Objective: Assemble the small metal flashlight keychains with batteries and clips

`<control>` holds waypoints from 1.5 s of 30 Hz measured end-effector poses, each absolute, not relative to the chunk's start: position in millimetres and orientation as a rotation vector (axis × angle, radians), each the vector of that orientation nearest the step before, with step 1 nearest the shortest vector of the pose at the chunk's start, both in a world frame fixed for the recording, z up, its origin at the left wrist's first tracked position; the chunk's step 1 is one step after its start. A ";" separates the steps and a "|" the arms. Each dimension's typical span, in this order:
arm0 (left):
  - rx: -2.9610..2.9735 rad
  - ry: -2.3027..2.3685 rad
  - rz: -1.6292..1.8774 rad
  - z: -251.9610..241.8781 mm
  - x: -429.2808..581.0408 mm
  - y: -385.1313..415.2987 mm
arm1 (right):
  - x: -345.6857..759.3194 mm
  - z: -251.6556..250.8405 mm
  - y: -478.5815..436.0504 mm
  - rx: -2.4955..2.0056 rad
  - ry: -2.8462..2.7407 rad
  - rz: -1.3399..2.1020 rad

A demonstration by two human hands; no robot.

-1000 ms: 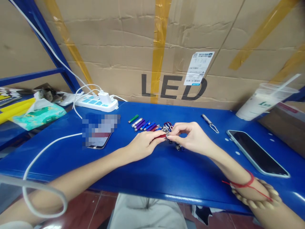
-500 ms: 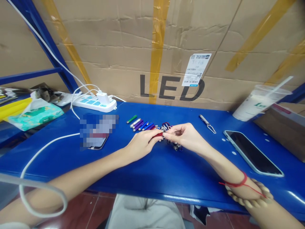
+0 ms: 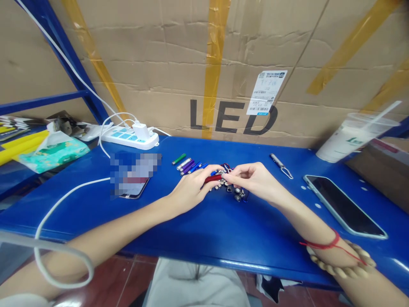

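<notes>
My left hand [image 3: 188,187] grips a short red metal tube [image 3: 213,178] between thumb and fingers, just above the blue table [image 3: 191,238]. At the tube's right end, my right hand [image 3: 249,181] is closed in a pinch; its fingertips cover that end. Below and behind the hands lies a pile of small silvery metal pieces [image 3: 238,195], partly hidden. Left of it is a row of slim tubes: a green tube [image 3: 179,159], a silver tube [image 3: 183,165], purple tubes [image 3: 188,166] and blue ones, partly covered by my left hand.
A silver tube with a clip [image 3: 281,166] lies to the right, near a phone [image 3: 345,207] and a drink cup [image 3: 348,138]. On the left are a power strip [image 3: 129,137], another phone [image 3: 136,187] and a white cable [image 3: 72,194]. A large cardboard box [image 3: 166,64] stands behind.
The whole view has shifted slightly. Both hands stay together, and more of the red tube now shows between them.
</notes>
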State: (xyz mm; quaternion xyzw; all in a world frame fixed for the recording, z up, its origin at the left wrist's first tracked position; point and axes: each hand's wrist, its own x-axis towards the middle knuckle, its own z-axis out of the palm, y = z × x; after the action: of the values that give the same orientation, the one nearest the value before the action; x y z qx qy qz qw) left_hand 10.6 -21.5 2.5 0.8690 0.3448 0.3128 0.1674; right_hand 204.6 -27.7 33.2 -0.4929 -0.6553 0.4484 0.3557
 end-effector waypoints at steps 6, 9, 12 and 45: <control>2.406 0.844 0.943 2.4 10.4 -20.1 | 202.5 30.5 -28.1 -1.265 -1.694 1.147; 2.224 0.830 0.985 3.9 12.5 -19.4 | 202.2 26.9 -27.4 -1.219 -1.726 0.961; 2.076 0.825 0.955 5.5 13.6 -18.4 | 203.8 25.6 -27.2 -1.074 -1.837 0.660; 2.600 0.862 0.902 3.1 8.1 -21.8 | 189.5 27.6 -35.6 -1.170 -1.681 0.940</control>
State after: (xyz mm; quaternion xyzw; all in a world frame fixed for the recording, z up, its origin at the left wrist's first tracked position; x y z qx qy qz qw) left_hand 8.1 -21.8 3.1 0.8941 0.2965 0.3101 0.1285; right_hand 189.5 -35.6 27.6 -0.4687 -0.6735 0.3766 0.4299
